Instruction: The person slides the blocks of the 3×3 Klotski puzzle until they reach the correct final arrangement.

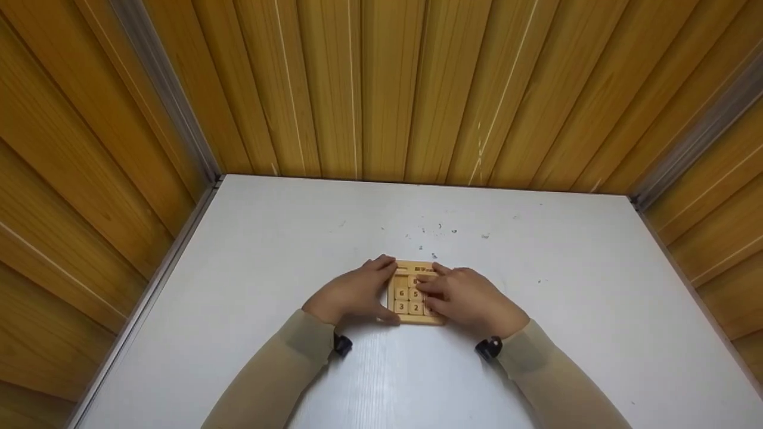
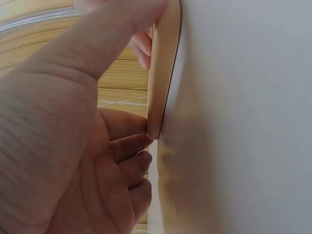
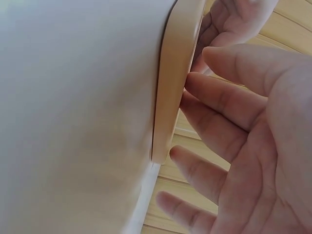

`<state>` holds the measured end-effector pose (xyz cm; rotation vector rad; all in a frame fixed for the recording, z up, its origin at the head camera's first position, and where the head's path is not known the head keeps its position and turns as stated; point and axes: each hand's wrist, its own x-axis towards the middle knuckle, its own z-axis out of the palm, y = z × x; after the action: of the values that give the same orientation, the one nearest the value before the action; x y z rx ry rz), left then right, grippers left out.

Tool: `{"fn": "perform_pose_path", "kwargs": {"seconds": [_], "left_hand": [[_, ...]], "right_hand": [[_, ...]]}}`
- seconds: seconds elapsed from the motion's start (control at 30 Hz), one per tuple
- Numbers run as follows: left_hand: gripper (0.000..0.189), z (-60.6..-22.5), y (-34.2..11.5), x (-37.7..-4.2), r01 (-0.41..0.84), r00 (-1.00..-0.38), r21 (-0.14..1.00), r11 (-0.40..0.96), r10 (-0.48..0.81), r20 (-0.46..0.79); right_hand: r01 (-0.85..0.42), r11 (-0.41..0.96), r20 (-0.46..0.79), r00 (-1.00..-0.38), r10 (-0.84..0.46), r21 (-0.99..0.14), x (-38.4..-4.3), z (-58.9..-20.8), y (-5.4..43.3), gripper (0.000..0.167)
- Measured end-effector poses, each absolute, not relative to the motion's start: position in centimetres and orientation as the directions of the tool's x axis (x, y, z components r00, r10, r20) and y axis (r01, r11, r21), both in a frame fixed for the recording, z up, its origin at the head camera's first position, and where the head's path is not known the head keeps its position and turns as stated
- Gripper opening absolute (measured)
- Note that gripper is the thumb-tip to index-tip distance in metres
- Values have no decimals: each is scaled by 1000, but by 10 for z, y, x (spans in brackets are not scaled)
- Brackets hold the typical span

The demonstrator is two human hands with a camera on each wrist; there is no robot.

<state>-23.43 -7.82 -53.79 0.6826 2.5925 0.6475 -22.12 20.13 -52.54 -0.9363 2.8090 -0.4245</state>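
A wooden number slide puzzle [image 1: 412, 320] lies flat on the white table, with square tiles marked 6 [image 1: 402, 293], 5, 3, 2 and 8 showing. At its top left corner is a vacant slot. My left hand [image 1: 356, 290] holds the frame from the left, thumb at the near corner and fingertips at the far one; the left wrist view shows the frame's side edge [image 2: 164, 73] between them. Over the right column my right hand [image 1: 471, 300] reaches in, its extended fingertips touching the tiles and hiding several of them.
The white table [image 1: 268, 238] carries small dark scuff marks [image 1: 453, 231] beyond the puzzle. Wood-patterned panels [image 1: 387, 89] stand behind and on both sides, with grey metal posts at the corners. A black band [image 1: 489, 348] sits at each wrist.
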Motion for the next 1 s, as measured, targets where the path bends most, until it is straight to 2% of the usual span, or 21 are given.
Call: {"fn": "perform_pose_path", "kwargs": {"seconds": [0.3, 0.53, 0.67, 0.9, 1.0], "left_hand": [[129, -542, -77, -235, 363, -803, 518, 774, 542, -247], [128, -540, -80, -236, 359, -810, 515, 778, 534, -242], [129, -538, -81, -235, 375, -806, 516, 770, 545, -229], [129, -536, -79, -233, 374, -801, 533, 759, 554, -226], [129, -536, -78, -233, 375, -801, 536, 757, 555, -225]], "right_hand": [[-539, 769, -73, -801, -594, -344, -219, -527, 206, 38], [-489, 787, -62, -834, -548, -376, -220, -515, 207, 33], [-531, 767, -28, -816, -578, -359, -218, -510, 202, 34], [-646, 697, 1, -734, -679, -311, -207, -514, 189, 40], [-663, 687, 12, -722, -692, -298, -203, -516, 186, 42]]}}
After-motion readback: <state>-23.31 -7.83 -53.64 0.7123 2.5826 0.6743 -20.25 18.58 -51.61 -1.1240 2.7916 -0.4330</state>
